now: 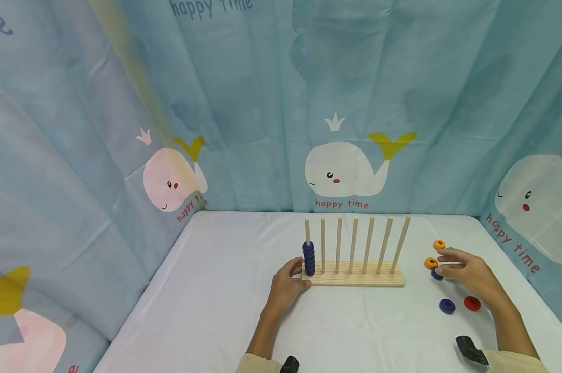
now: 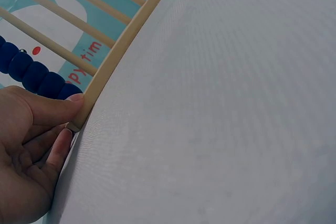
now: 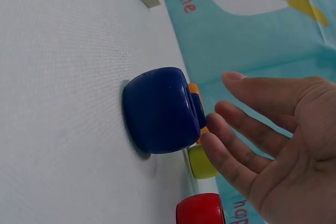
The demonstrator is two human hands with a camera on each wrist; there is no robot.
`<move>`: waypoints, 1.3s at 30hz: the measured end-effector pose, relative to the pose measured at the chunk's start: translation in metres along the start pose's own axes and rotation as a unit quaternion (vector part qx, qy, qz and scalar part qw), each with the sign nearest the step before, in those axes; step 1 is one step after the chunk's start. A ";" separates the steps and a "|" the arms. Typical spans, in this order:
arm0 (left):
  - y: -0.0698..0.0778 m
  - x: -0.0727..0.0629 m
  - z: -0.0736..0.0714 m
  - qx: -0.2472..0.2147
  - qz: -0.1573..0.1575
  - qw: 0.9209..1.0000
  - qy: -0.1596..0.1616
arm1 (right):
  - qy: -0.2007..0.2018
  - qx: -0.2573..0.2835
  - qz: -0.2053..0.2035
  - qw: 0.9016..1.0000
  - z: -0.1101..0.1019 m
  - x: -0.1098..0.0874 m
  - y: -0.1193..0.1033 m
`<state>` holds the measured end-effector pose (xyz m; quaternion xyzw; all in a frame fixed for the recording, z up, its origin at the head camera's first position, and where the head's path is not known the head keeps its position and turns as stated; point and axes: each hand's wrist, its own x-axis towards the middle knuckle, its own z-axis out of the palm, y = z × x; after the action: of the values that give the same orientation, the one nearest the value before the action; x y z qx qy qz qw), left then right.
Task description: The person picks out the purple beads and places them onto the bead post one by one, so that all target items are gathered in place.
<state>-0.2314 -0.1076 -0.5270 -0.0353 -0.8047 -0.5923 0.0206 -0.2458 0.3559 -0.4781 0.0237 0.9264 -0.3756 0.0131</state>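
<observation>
A wooden peg stand [image 1: 355, 280] with a row of upright pegs sits on the table. Its leftmost peg carries a stack of dark blue beads [image 1: 309, 258]. My left hand [image 1: 284, 286] grips the left end of the base, thumb at the front corner, beside the stack. To the right of the stand, my right hand [image 1: 467, 272] hovers over loose beads with its fingers apart and nothing between them. Nearest to it are an orange bead [image 1: 431, 263] and a blue bead [image 1: 436, 275]. Another orange bead [image 1: 439, 244] lies behind, with a green bead [image 1: 450, 248] mostly hidden by the fingers.
Closer to me on the right lie a blue bead [image 1: 447, 306] and a red bead [image 1: 472, 303]. The white-covered table [image 1: 206, 311] meets a blue whale-print curtain [image 1: 253, 171] at the back and sides.
</observation>
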 end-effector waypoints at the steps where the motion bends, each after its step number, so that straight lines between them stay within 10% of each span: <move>1: 0.000 0.000 0.000 0.001 0.000 1.000 0.000 | 0.000 -0.001 -0.001 1.000 0.000 0.000 0.000; 39: -0.001 -0.001 -0.001 0.010 0.013 1.000 -0.003 | -0.071 -0.028 -0.010 0.997 0.007 0.003 -0.005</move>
<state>-0.2307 -0.1089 -0.5279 -0.0478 -0.8100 -0.5838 0.0261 -0.2486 0.3481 -0.4797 -0.0127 0.9335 -0.3502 0.0753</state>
